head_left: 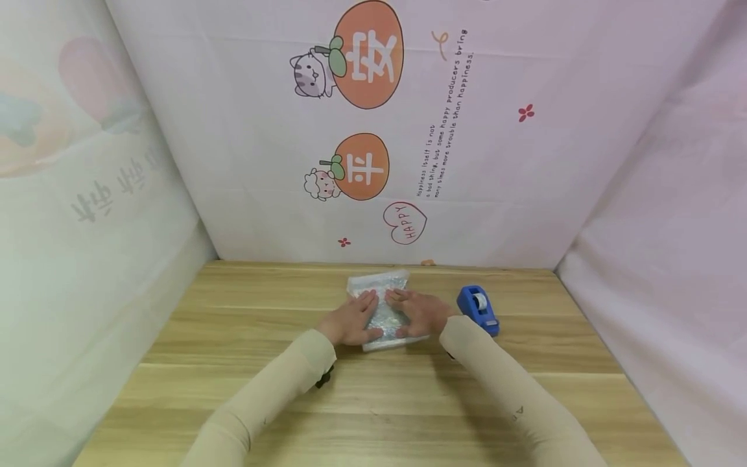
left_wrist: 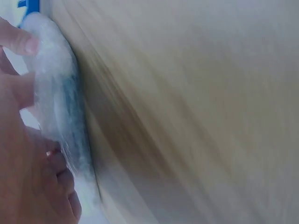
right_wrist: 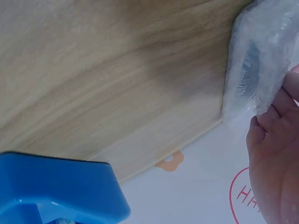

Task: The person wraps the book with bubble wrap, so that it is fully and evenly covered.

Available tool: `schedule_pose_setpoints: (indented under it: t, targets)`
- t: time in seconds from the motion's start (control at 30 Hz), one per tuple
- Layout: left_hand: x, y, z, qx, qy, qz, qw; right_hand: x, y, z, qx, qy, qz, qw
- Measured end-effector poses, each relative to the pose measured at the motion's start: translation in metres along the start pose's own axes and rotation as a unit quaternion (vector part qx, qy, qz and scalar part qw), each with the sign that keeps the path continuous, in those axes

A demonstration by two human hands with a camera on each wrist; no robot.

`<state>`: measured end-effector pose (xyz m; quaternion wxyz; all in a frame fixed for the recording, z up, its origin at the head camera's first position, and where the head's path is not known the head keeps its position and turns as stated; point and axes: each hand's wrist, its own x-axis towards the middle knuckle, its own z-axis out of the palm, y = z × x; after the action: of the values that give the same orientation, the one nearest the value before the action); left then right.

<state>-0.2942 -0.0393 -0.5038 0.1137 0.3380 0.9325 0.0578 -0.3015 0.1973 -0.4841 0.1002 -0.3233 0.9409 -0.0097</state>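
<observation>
A flat packet in clear bubble wrap lies on the wooden table, near its back edge. On its left side rests my left hand, with fingers stretched forward and the thumb along the near part. My right hand lies on the opposite side, fingers pointing inward over the wrap. In the left wrist view the wrapped packet shows edge-on, something blue-green inside it. The right wrist view shows fingers along the edge of the bubble wrap. What the wrap encloses is mostly hidden.
A blue tape dispenser with a roll of clear tape stands right of the packet, close to my right wrist. Behind the table hangs a white printed cloth, with more white cloth along both sides.
</observation>
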Motion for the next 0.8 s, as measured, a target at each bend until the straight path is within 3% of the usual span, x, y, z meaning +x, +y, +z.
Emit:
schedule_pose_setpoints:
  t: [0.2,0.4,0.6,0.8]
  targets:
    - [-0.005,0.011,0.000,-0.008,0.014,-0.018,0.9997,-0.001,0.002,0.000,-0.020,0.000,-0.005,1.000]
    - [-0.005,0.011,0.003,-0.019,0.018,-0.021,0.9994,0.000,0.001,-0.001,-0.010,-0.010,0.004,1.000]
    - [-0.002,0.006,0.011,-0.025,0.027,-0.014,0.9992,-0.004,0.002,-0.008,0.028,-0.011,0.007,1.000]
    - [0.005,-0.001,0.018,-0.020,0.030,-0.014,0.9993,-0.029,0.011,-0.032,0.087,0.002,0.026,0.996]
